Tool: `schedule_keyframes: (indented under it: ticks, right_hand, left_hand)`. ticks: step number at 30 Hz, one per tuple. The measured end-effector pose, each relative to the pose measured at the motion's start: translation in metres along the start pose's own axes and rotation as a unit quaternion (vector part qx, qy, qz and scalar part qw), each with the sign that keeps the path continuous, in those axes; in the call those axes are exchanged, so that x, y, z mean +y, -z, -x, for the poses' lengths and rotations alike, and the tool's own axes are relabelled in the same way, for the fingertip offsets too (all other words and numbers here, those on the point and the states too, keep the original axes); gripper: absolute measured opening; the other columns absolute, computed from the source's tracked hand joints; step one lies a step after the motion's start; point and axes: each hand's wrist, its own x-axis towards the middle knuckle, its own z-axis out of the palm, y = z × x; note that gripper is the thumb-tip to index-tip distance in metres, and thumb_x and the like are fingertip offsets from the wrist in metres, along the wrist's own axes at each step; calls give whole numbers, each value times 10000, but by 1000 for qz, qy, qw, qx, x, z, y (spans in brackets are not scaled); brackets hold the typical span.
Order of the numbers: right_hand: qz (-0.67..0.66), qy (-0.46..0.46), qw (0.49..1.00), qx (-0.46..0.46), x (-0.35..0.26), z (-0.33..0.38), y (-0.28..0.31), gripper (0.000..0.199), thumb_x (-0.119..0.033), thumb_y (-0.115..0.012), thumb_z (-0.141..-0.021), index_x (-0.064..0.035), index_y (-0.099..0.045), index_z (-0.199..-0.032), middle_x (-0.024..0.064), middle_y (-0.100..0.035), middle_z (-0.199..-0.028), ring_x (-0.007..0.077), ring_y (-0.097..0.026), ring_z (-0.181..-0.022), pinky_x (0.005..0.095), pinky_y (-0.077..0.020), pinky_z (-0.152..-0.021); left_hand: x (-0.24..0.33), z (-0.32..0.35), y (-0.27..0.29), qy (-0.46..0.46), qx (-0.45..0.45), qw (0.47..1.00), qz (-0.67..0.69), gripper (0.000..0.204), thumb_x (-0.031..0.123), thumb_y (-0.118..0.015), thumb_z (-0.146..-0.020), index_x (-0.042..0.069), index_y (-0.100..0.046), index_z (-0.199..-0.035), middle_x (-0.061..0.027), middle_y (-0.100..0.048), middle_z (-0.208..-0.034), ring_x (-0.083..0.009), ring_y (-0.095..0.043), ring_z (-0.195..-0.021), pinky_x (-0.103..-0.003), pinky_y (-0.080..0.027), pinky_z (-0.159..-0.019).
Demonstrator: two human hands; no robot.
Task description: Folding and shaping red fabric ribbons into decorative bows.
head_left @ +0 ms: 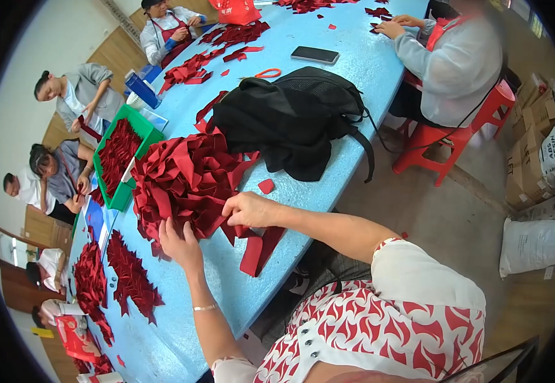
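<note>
A large loose heap of dark red ribbon strips [178,172] lies on the light blue table in front of me. My left hand [181,246] rests against the near side of the heap, its fingers spread and partly over the fabric. My right hand [250,210] is at the heap's right edge, fingers curled and pinched on a red ribbon strip. Below it, longer strips [252,256] trail toward the table's near edge. A small red scrap [266,186] lies just above my right hand.
A black backpack [290,118] lies beyond the heap, and a phone [315,55] behind it. To the left stands a green crate [121,198] of red pieces, with more red piles [130,274] near it. Several people work around the blue table [379,76]; one sits on a red stool [427,150].
</note>
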Motion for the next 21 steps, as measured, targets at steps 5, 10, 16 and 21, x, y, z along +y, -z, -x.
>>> schedule_keyframes:
  ticks: [5,10,16,21]
  right_hand:
    - [-309,93,937,-136,-44,14,-19,208,-99,-644,-670,16,-624,-842,67,-631,-759,105,-577,-718,243,-469,-665]
    - [-353,119,917,-141,-46,17,-23,195,-104,-650,-671,25,-613,-812,49,-621,-742,93,-565,-711,237,-459,-642]
    - [-276,68,939,-193,-38,28,-9,169,-96,-644,-691,9,-613,-820,32,-599,-698,76,-535,-641,216,-436,-591]
    - [-207,-16,905,-371,-30,40,-1,149,-83,-625,-721,-13,-617,-852,3,-577,-661,65,-502,-568,205,-409,-539]
  left_hand:
    - [42,40,49,40,-180,743,644,311,98,-543,-810,-56,-519,-1079,-127,-562,-952,-184,-561,-880,-274,-459,-752]
    - [23,58,66,157,-338,608,701,225,81,-539,-818,-46,-547,-1002,-83,-585,-734,-129,-574,-646,-218,-450,-534]
    - [13,64,99,156,-338,724,580,119,86,-552,-818,-22,-577,-863,-27,-552,-566,-62,-481,-445,-167,-359,-407]
    - [0,66,133,167,-331,786,495,71,61,-545,-810,-1,-578,-818,-24,-550,-573,-52,-446,-418,-169,-357,-397]
